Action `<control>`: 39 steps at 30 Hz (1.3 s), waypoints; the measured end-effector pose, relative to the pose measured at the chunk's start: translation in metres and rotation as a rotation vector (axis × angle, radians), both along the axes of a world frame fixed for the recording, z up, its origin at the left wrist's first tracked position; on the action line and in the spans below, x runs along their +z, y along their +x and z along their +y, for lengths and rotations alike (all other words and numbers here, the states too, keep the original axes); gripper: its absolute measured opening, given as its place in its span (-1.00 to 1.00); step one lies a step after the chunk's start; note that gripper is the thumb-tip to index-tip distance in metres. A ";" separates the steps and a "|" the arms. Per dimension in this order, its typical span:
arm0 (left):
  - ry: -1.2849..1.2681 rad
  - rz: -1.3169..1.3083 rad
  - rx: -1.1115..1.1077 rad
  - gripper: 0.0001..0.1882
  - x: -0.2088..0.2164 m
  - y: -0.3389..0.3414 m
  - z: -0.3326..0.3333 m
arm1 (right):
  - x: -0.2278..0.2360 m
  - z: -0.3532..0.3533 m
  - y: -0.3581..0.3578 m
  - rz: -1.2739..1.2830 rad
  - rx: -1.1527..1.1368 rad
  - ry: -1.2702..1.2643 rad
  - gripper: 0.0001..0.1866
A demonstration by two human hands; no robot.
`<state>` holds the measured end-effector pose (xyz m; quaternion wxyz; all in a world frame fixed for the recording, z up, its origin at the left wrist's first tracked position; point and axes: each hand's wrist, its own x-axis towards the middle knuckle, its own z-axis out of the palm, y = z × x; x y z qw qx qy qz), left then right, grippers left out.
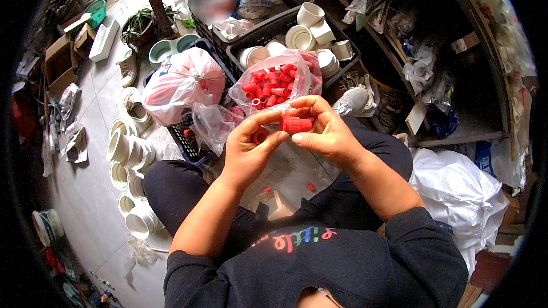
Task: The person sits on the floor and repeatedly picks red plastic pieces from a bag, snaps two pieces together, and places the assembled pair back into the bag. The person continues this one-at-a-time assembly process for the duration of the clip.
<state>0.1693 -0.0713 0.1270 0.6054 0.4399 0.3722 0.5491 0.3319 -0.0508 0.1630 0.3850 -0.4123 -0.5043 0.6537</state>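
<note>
Over my lap both hands meet at red plastic pipe fittings. My right hand [331, 134] pinches a ribbed red pipe fitting [295, 125] between thumb and fingers. The tips of my left hand [246, 148] come close to its other end; whether they touch it I cannot tell. A second red pipe fitting [260, 135], its round opening showing, sits in the curl of my left fingers. Just beyond the hands, an opened clear plastic bag [302, 82] holds many red fittings [277, 88]. To its left stands a tied bag [184, 82] with reddish contents.
Black crates [234, 51] behind the bags hold white pipe fittings [299, 38]. More white fittings [137, 222] line the floor at left. A shelf [456, 138] and a white sack [456, 194] stand at right. Small red pieces [311, 187] lie between my legs.
</note>
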 end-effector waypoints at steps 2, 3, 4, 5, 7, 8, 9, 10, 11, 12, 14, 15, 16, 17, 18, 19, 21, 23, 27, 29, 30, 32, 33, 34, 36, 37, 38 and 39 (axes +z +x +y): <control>0.006 0.001 0.008 -0.66 -0.001 0.000 -0.001 | 0.005 0.002 0.002 0.033 0.020 -0.097 -0.58; 0.006 -0.006 0.008 -0.66 -0.002 -0.001 -0.001 | 0.009 0.006 0.007 0.095 0.028 -0.327 -0.66; 0.006 -0.012 0.008 -0.66 -0.003 -0.001 -0.002 | 0.009 0.006 0.009 0.093 0.057 -0.341 -0.67; 0.000 -0.011 0.007 -0.67 -0.002 0.000 -0.002 | 0.008 0.006 0.011 0.091 0.087 -0.355 -0.67; -0.012 -0.007 0.008 -0.67 -0.001 0.000 -0.001 | 0.010 0.000 -0.004 -0.131 -0.020 -0.079 -0.68; -0.012 -0.007 0.008 -0.67 -0.001 0.000 -0.001 | 0.008 0.000 -0.004 -0.095 -0.025 -0.059 -0.68; -0.010 -0.009 0.009 -0.67 -0.001 0.000 -0.001 | 0.006 -0.001 -0.004 -0.060 -0.030 -0.038 -0.67; -0.008 -0.011 0.010 -0.67 -0.001 0.000 -0.001 | 0.005 -0.001 -0.004 -0.025 -0.036 -0.017 -0.67; -0.010 -0.018 0.010 -0.67 -0.002 0.000 -0.002 | 0.011 0.006 0.007 0.058 0.060 -0.340 -0.66; -0.011 -0.026 0.009 -0.67 -0.004 0.000 -0.002 | 0.011 0.007 0.010 0.048 0.090 -0.343 -0.66; -0.006 -0.031 0.009 -0.66 -0.005 0.001 -0.002 | 0.010 0.008 0.013 0.026 0.151 -0.351 -0.68; 0.000 -0.026 0.012 -0.66 -0.006 0.001 -0.001 | 0.010 0.000 -0.001 -0.112 -0.003 -0.127 -0.73; 0.006 -0.021 0.015 -0.66 -0.006 0.002 0.000 | 0.007 0.000 -0.003 -0.061 -0.006 -0.094 -0.72; 0.002 -0.013 0.000 -0.64 -0.008 0.001 0.000 | 0.003 0.000 -0.003 -0.009 -0.009 -0.061 -0.71; -0.002 -0.007 -0.016 -0.62 -0.010 -0.001 -0.001 | 0.001 0.000 -0.003 0.040 -0.012 -0.027 -0.71; -0.006 -0.001 -0.031 -0.60 -0.011 -0.003 -0.002 | 0.013 0.005 0.005 0.004 0.083 -0.312 -0.67; -0.014 -0.057 -0.006 -0.64 -0.009 0.000 -0.001 | 0.008 0.007 0.011 0.071 0.126 -0.344 -0.68; -0.013 -0.072 0.010 -0.66 -0.007 0.001 -0.001 | 0.009 0.002 0.001 -0.149 0.020 -0.138 -0.70; 0.007 -0.025 0.014 -0.65 -0.006 0.002 -0.001 | 0.013 0.005 0.004 0.011 0.026 -0.297 -0.68; 0.001 -0.023 0.013 -0.65 -0.006 0.002 -0.002 | 0.007 0.008 0.013 0.069 0.099 -0.328 -0.68; -0.011 -0.033 0.013 -0.65 -0.006 0.002 -0.002 | 0.005 0.008 0.014 0.099 0.137 -0.344 -0.68; -0.020 -0.042 0.012 -0.65 -0.007 0.002 -0.001 | 0.005 0.002 -0.001 -0.021 -0.013 -0.130 -0.70; -0.018 -0.042 0.010 -0.65 -0.007 0.001 -0.001 | 0.000 0.001 -0.003 0.027 -0.027 -0.046 -0.70; -0.017 -0.041 0.009 -0.64 -0.007 0.001 -0.001 | 0.000 0.001 -0.005 0.076 -0.041 0.038 -0.70; -0.009 -0.045 -0.013 -0.60 -0.011 -0.002 -0.002 | 0.011 0.006 0.005 -0.025 0.059 -0.247 -0.65; -0.005 -0.047 -0.024 -0.58 -0.013 -0.003 -0.003 | 0.013 0.008 0.007 0.011 0.073 -0.302 -0.64; -0.004 -0.036 -0.028 -0.58 -0.013 -0.003 -0.003 | 0.013 0.008 0.008 0.047 0.087 -0.358 -0.63; -0.004 -0.025 -0.032 -0.58 -0.013 -0.003 -0.002 | 0.012 0.004 0.002 -0.046 0.016 -0.232 -0.64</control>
